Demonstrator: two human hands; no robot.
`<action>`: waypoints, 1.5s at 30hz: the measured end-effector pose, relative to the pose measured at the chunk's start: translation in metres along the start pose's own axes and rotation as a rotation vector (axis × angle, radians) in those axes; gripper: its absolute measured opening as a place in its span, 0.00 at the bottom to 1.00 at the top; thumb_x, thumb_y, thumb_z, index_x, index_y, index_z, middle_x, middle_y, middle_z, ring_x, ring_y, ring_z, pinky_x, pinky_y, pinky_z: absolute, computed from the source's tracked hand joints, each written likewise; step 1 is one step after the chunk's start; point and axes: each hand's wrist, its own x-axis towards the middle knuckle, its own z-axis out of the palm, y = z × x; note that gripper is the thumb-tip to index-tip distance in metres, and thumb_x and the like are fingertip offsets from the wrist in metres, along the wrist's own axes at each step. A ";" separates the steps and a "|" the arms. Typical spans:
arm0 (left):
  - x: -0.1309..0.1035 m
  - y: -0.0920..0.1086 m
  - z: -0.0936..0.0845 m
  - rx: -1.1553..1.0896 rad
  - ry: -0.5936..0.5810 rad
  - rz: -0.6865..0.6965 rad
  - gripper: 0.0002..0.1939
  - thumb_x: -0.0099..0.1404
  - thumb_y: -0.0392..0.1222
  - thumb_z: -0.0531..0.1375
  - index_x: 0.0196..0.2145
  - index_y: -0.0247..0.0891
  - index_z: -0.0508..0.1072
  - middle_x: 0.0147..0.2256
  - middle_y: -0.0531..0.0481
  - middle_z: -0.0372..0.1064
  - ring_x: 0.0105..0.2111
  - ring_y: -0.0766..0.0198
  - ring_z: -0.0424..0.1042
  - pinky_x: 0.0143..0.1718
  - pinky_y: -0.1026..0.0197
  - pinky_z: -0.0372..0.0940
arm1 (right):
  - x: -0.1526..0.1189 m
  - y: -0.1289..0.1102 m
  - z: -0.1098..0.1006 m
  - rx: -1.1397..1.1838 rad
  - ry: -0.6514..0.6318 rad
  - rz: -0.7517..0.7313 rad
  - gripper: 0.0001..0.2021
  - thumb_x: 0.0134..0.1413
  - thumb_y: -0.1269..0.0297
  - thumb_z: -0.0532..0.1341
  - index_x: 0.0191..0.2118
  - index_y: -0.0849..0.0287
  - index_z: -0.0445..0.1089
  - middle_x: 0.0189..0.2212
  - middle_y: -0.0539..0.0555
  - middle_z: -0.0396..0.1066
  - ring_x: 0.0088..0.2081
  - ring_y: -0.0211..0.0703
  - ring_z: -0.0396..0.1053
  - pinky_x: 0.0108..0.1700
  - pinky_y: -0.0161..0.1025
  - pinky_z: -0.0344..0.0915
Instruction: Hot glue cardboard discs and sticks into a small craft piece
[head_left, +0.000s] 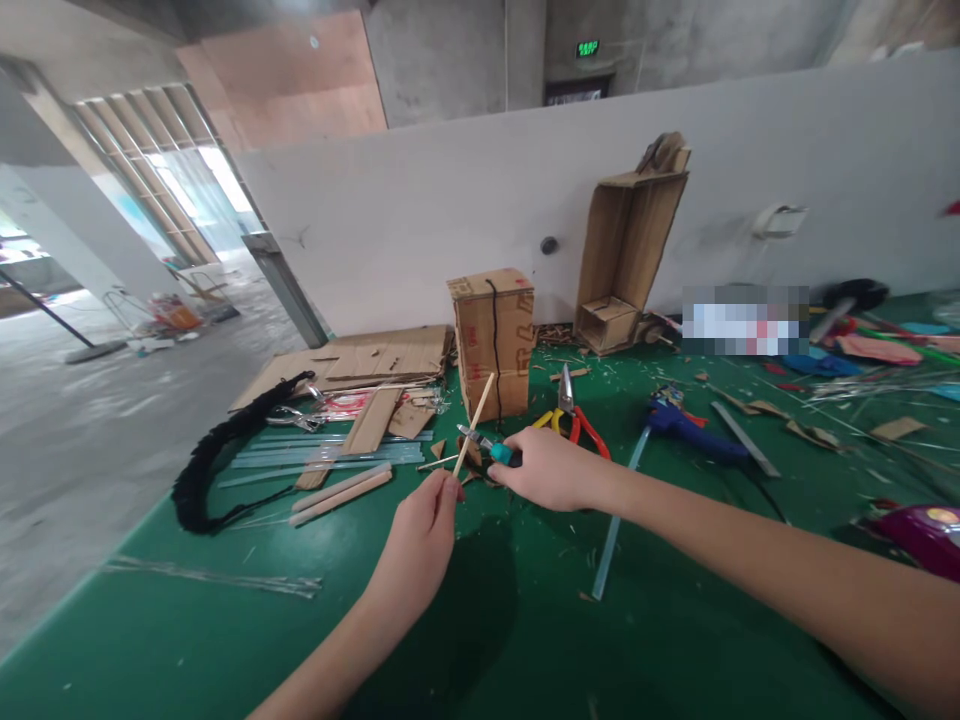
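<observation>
Near the middle of the table, my left hand is closed on the lower end of a thin wooden stick, which tilts up to the right. My right hand grips a small tool with a teal handle. The tool's metal tip points left and meets or overlaps the stick; whether they touch is unclear. Beyond the hands stands an upright cardboard box with a black cord down its front. Pliers with red and yellow handles lie just behind my right hand.
A blue glue gun lies to the right, a purple object at the right edge. Clear glue sticks, wooden rods and a black fuzzy strip are on the left. An open cardboard structure stands against the wall.
</observation>
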 end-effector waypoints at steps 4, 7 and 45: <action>-0.002 0.006 -0.009 0.088 0.002 0.057 0.14 0.65 0.46 0.42 0.26 0.38 0.59 0.18 0.57 0.51 0.20 0.69 0.52 0.22 0.67 0.47 | -0.008 -0.003 0.001 0.084 0.034 -0.026 0.18 0.48 0.47 0.52 0.29 0.57 0.68 0.22 0.51 0.67 0.21 0.36 0.60 0.22 0.34 0.52; -0.006 0.012 -0.015 0.152 -0.032 0.126 0.13 0.65 0.45 0.43 0.26 0.39 0.57 0.18 0.58 0.51 0.18 0.69 0.50 0.22 0.66 0.44 | -0.019 -0.005 0.001 0.192 0.044 -0.022 0.19 0.48 0.46 0.53 0.36 0.55 0.68 0.26 0.51 0.69 0.24 0.37 0.62 0.24 0.34 0.54; 0.008 0.002 -0.019 0.246 -0.037 -0.012 0.14 0.65 0.46 0.40 0.29 0.39 0.60 0.22 0.52 0.61 0.23 0.64 0.61 0.25 0.64 0.51 | 0.013 -0.003 -0.008 0.123 -0.059 0.121 0.19 0.43 0.47 0.55 0.16 0.58 0.60 0.13 0.50 0.63 0.18 0.36 0.62 0.24 0.34 0.57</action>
